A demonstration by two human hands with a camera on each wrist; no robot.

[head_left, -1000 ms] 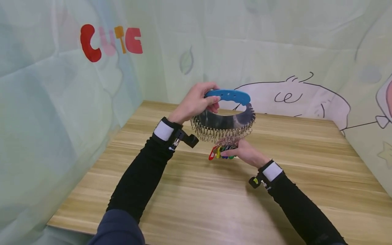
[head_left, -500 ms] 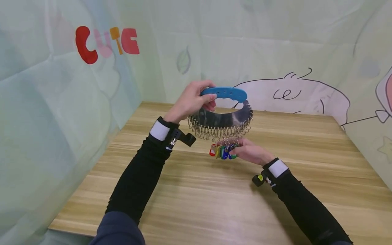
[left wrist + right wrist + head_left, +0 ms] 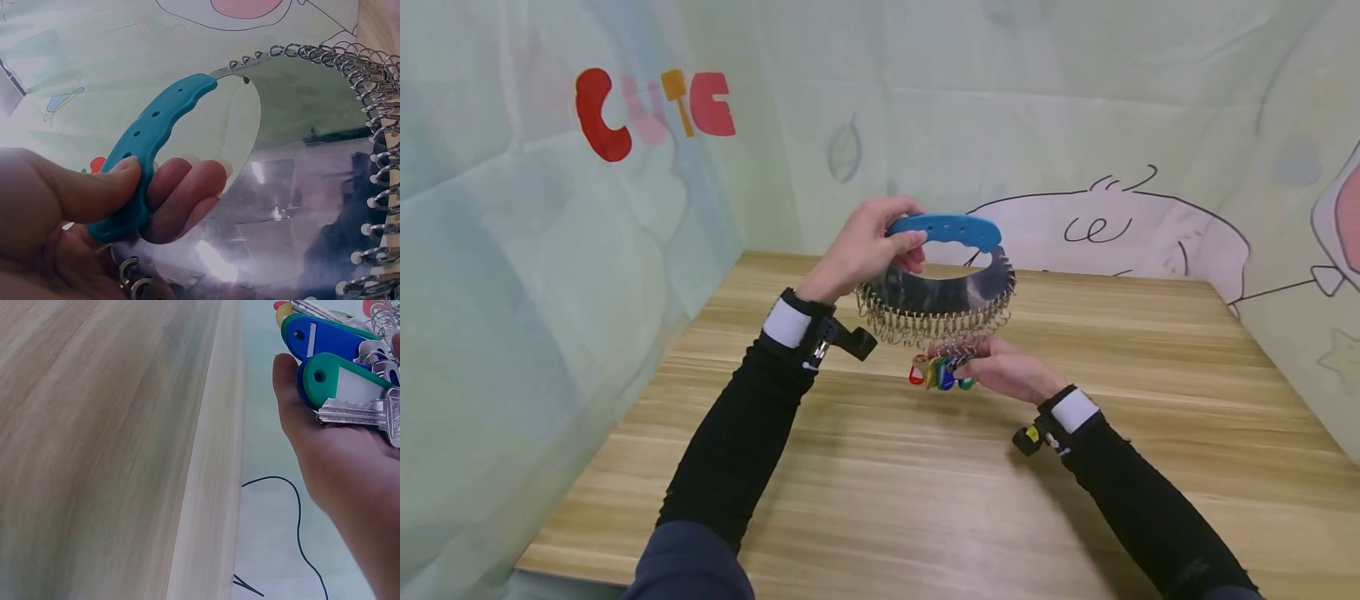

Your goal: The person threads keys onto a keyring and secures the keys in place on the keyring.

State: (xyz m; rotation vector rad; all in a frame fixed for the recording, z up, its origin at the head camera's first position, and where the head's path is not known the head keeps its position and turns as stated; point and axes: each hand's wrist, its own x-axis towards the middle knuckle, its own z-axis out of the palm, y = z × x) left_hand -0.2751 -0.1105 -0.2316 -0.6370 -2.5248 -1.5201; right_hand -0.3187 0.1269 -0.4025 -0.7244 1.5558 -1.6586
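My left hand [image 3: 872, 246] grips one end of the blue handle [image 3: 958, 228] of a curved metal key holder, thumb on one side and fingers curled under. The shiny metal plate [image 3: 940, 293] hangs upright above the table, many small wire hooks [image 3: 932, 329] along its lower edge. In the left wrist view the handle [image 3: 156, 131] shows several small holes. Several keys [image 3: 362, 412] with red, yellow, green and blue tags [image 3: 331, 340] hang below the hooks. My right hand [image 3: 1011, 372] holds the bunch from the right, between thumb and fingers; its fingers are partly hidden.
A wood-grain table [image 3: 880, 483] lies below both hands. Printed cloth [image 3: 1000, 108] with cartoon drawings stands along its back and sides. Each wrist carries a strapped-on small camera [image 3: 857, 342].
The key holder and both hands have shifted slightly left in the head view. My right thumb has eased back, so more of the blue and green tags shows.
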